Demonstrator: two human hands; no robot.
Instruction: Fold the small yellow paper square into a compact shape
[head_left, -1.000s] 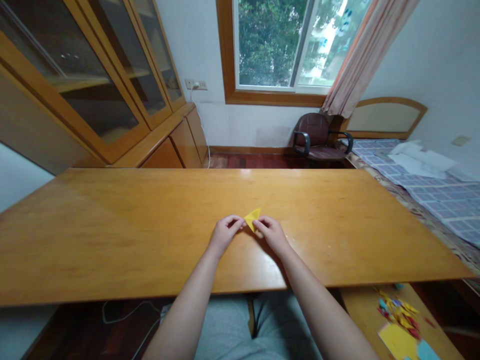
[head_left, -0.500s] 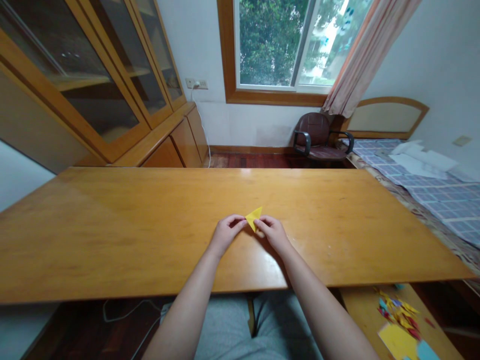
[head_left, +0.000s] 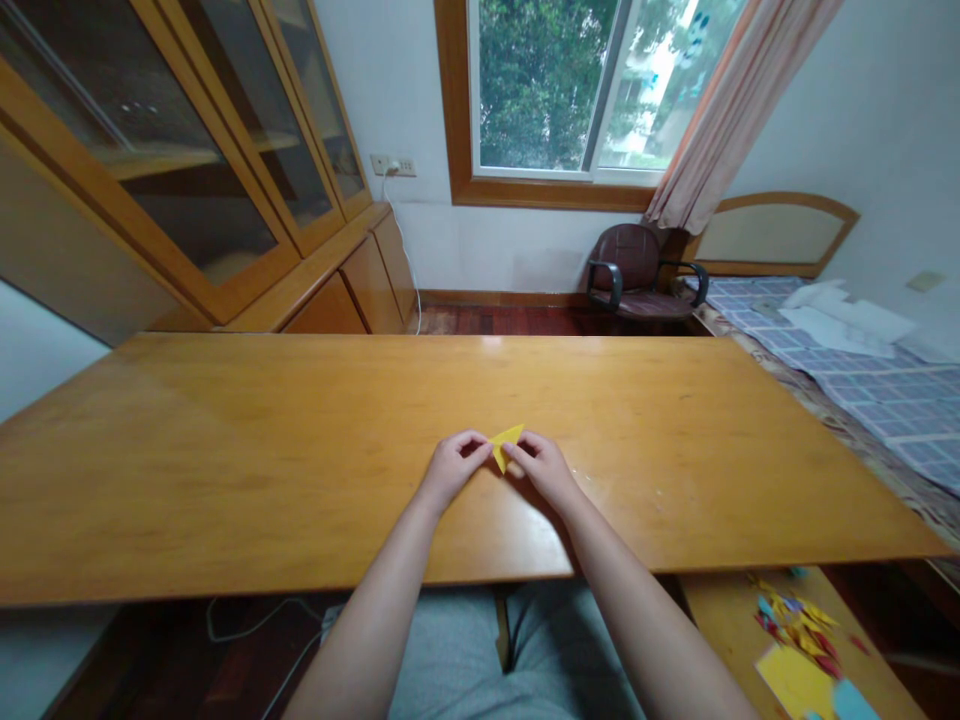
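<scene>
A small folded yellow paper (head_left: 507, 442) with pointed corners is held between my two hands, just above the wooden table (head_left: 300, 450). My left hand (head_left: 454, 466) pinches its left corner between thumb and fingertips. On the other side, my right hand (head_left: 546, 464) grips the paper with the thumb on its near face and the fingers behind. One tip of the paper points up and to the right, another down toward me. The finer folds are too small to make out.
Below the table's right front corner, a lower surface (head_left: 712, 620) carries a pile of colourful paper pieces (head_left: 802, 630) and a yellow sheet (head_left: 796, 682). Beyond the table are a brown armchair (head_left: 628, 262), a bed (head_left: 885, 400) and a glass-door cabinet (head_left: 300, 250).
The yellow paper has tilted, its upper tip sitting lower and its face looking narrower. My right thumb has shifted slightly left over it; my left hand is almost still.
</scene>
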